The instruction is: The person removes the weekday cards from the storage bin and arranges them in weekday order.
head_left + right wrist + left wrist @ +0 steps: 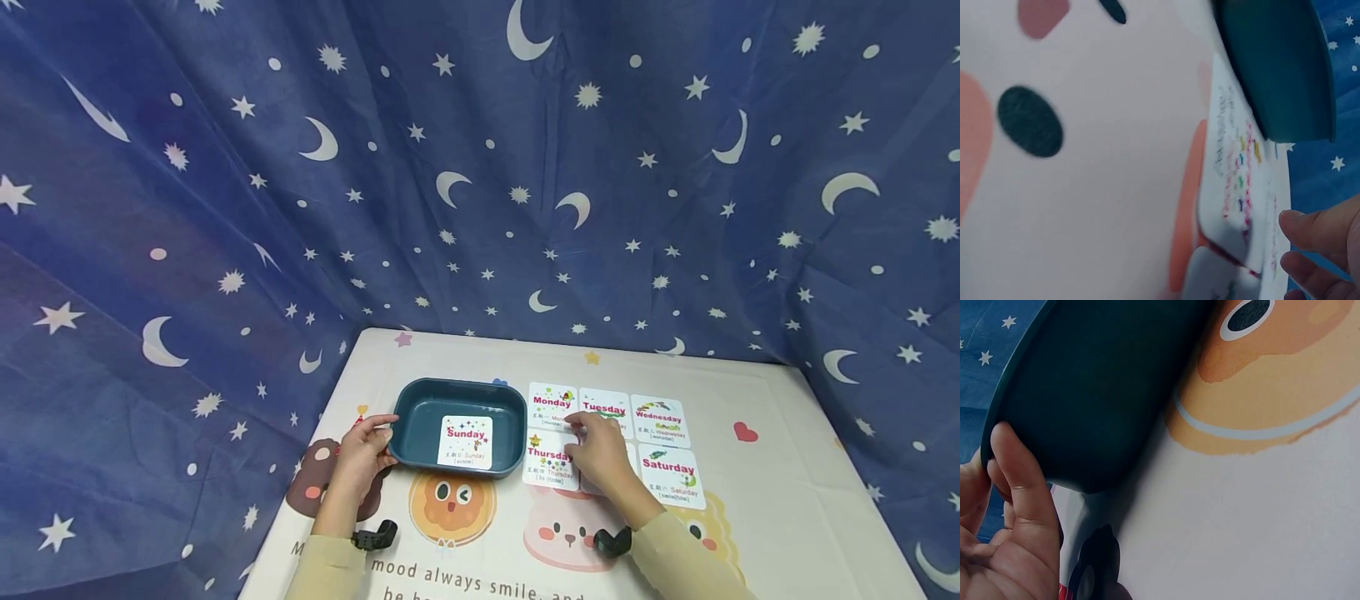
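Observation:
My left hand [363,450] pinches the left rim of a dark teal plastic tub [420,408]; in the left wrist view its fingers [1022,481] lie against the outer wall. A white Sunday card [465,442] leans inside the tub. Over the cards to the right hovers my right hand [600,454], thumb and fingertips apart with nothing between them. Nearest to it are the Monday card [551,404], Tuesday card [600,400] and Thursday card [550,462]. The hand mostly covers another card [632,454] in the lower row.
The Wednesday card [660,419] and Saturday card [671,477] lie at the right end of the two rows. A cream tablecloth [765,517] with cartoon prints covers the table. Behind it hangs a blue curtain [510,200] with moons and stars.

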`<state>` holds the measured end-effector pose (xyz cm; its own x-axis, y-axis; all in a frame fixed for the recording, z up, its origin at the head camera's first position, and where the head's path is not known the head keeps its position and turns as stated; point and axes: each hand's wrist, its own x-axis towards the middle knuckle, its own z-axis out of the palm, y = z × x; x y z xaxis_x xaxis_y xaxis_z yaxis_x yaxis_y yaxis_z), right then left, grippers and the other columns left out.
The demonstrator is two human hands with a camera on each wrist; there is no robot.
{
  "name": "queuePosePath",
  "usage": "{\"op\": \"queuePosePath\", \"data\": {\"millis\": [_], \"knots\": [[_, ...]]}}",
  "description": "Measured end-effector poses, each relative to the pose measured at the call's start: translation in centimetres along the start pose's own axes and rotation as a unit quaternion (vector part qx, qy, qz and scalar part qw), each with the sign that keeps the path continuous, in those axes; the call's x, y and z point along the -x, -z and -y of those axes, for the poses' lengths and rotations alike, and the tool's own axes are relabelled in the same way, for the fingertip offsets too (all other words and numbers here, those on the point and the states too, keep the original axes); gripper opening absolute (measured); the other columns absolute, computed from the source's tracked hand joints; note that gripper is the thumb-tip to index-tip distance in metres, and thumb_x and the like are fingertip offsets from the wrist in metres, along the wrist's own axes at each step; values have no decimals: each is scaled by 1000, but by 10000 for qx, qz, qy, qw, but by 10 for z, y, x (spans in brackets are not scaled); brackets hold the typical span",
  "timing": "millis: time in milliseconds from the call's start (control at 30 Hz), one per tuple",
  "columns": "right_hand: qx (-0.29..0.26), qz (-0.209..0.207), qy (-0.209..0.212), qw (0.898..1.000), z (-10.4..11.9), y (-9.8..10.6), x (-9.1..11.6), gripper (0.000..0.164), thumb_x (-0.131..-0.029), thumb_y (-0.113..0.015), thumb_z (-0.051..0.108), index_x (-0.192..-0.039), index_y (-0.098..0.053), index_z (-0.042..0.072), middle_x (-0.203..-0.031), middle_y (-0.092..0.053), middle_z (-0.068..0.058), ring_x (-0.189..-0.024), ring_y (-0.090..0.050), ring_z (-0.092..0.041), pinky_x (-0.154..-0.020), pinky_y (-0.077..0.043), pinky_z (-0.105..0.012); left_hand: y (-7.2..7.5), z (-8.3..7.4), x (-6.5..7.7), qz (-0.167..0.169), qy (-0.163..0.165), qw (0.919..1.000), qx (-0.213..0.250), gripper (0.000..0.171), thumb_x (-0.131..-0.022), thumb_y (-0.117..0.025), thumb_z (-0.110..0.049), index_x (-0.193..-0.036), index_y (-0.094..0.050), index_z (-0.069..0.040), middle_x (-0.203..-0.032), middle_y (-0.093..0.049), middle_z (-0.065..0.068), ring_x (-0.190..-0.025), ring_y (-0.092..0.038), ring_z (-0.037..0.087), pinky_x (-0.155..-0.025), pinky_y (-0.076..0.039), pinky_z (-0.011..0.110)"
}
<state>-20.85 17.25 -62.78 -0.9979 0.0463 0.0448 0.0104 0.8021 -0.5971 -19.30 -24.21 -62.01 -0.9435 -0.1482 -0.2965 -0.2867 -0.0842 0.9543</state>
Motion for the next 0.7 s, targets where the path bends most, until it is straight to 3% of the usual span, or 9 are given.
{"op": "queuePosePath", "data": {"millis": [333,700], "knots": [[-147,11,235,9996,16,7,1,66,-82,-89,6,-143,-67,15,-146,-68,-13,-140,-55,-42,-117,-45,-63,0,0,0,-6,22,10000,10,35,-110,-55,-3,-144,-62,0,-92,-57,7,-70,-57,13,-64,-59,25],[-375,62,368,9986,39,10,2,76,-82,-92,11,-151,-61,19,-154,-61,-14,-147,-48,-43,-122,-34,-70,0,0,2,1,-62,10000,37,34,-109,-56,-2,-142,-62,3,-94,-58,10,-68,-57,14,-62,-58,25]]}}
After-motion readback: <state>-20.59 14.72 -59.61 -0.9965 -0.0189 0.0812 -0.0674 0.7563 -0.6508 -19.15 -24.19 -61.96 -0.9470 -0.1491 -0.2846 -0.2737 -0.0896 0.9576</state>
